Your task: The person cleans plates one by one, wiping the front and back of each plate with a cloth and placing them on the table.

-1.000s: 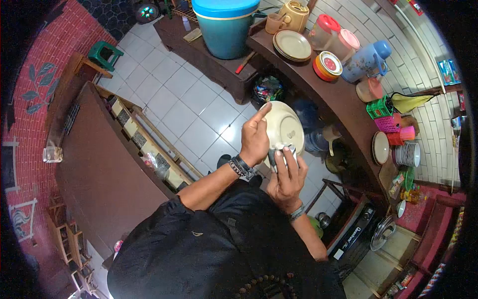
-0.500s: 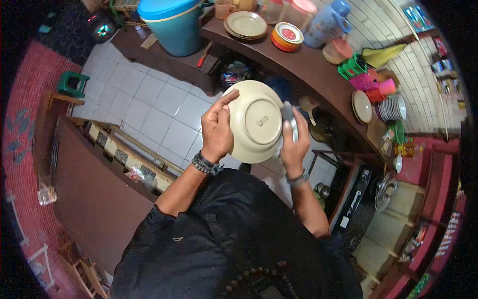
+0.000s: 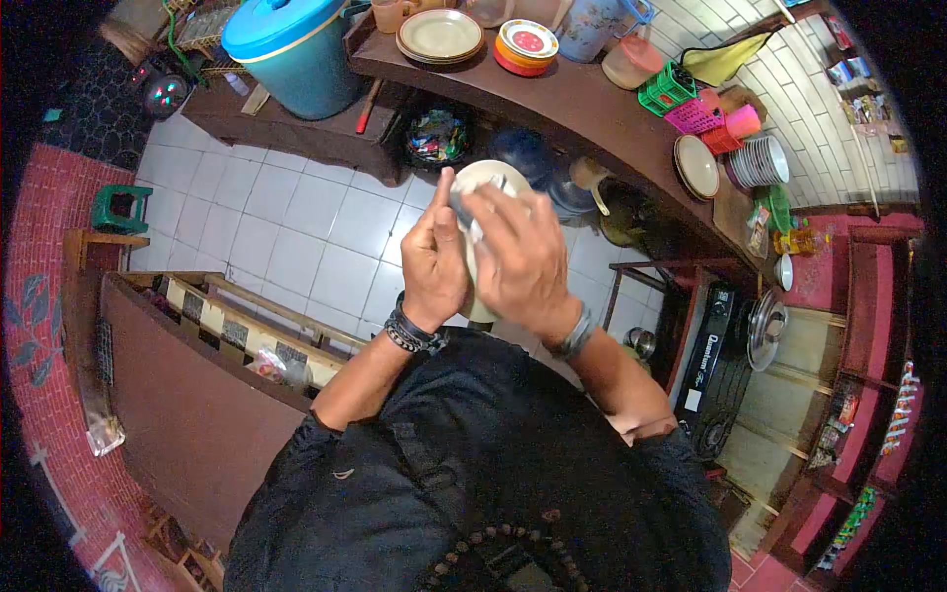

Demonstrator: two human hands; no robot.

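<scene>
A cream plate (image 3: 493, 171) is held up in front of my chest, tilted nearly edge-on. My left hand (image 3: 432, 264) grips its left side, thumb and fingers around the rim. Over the plate's right side, my right hand (image 3: 523, 259) presses a grey-and-white cloth (image 3: 460, 209) against the surface. The right fingers are bent over the cloth and slightly blurred. Most of the plate is hidden behind both hands.
On the brown counter (image 3: 592, 128) stand stacked cream plates (image 3: 441, 36), small orange-rimmed plates (image 3: 527, 41) and a green basket (image 3: 667, 89). A lidded blue bucket (image 3: 296, 69) is at back left. A black stove (image 3: 712, 365) sits right, a brown table (image 3: 197, 395) left.
The plate has turned from showing its underside to nearly edge-on. My right hand has moved from the right rim up and left across the plate with the cloth. The view has shifted slightly.
</scene>
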